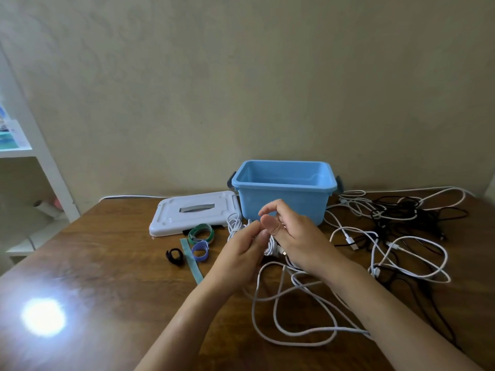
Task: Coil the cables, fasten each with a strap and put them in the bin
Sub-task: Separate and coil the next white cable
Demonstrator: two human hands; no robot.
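A partly coiled white cable (270,247) is held between both hands in front of the blue bin (281,202). My left hand (241,255) pinches the coil's loops, some of which stick out at its upper left. My right hand (292,236) grips the coil from the right, a connector showing below its thumb. The cable's loose length (281,311) trails in loops over the wooden table (107,263) toward me. Straps lie left of my hands: a green coiled strap (201,234), a purple one (200,251), a black one (174,256) and a flat green strip (191,261).
The bin's white lid (195,212) lies flat to the bin's left. A tangle of white and black cables (396,228) covers the table's right side. A white shelf unit (32,156) stands at far left. A bright glare spot (44,315) lies on the near left tabletop.
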